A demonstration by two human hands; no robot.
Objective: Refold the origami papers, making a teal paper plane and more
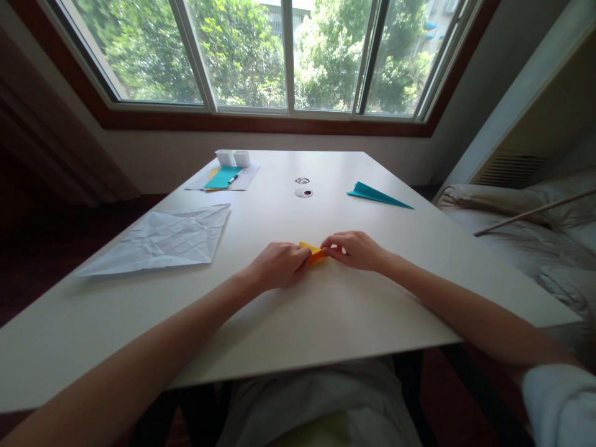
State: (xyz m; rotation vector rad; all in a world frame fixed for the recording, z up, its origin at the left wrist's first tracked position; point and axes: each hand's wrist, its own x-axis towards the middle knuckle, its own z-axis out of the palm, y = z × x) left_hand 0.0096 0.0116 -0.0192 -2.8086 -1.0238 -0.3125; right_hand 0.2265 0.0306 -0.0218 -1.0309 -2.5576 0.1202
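Note:
A small piece of folded yellow paper (316,254) is held low over the white table (298,329), between my two hands. My left hand (280,264) has its fingers closed around the paper's left side and hides that part. On the other side, my right hand (356,249) pinches the right end between thumb and fingertips. Beyond my right hand lies a teal folded paper plane (378,195), its narrow tip pointing right.
Creased white paper (172,239) lies at the left. Farther back are teal sheets (223,177), a pen (236,176) and two small white containers (242,159). Two round cut-outs or discs, one a white disc (304,193), sit mid-table. A cushioned seat (512,217) stands right.

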